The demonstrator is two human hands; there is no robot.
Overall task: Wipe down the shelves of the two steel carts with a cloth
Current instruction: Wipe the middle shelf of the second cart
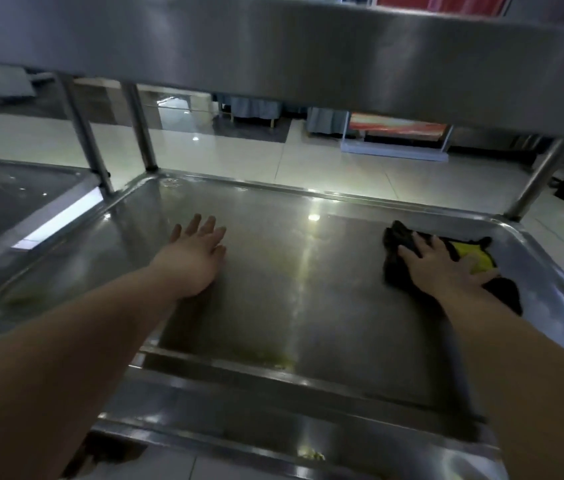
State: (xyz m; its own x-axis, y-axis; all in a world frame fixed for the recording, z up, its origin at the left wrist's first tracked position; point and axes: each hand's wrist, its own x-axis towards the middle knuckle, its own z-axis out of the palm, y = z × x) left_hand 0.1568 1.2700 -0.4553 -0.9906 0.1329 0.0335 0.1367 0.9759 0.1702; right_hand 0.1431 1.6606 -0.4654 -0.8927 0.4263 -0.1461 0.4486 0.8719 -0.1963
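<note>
The steel shelf (291, 292) carries a black-and-yellow cloth (398, 241).

Glossy pale tiled floor (239, 157); white-framed red panel (398, 128) standing beyond.

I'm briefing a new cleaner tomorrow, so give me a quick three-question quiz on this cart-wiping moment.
1. True or false: the right hand presses flat on the cloth.
2. Pick one. The left hand is: A) gripping a cart post; B) open with straight fingers over the shelf; C) holding a spray bottle.
3. Fill in: the cloth is black and ____.

Key: 1 true; 2 B; 3 yellow.
</note>
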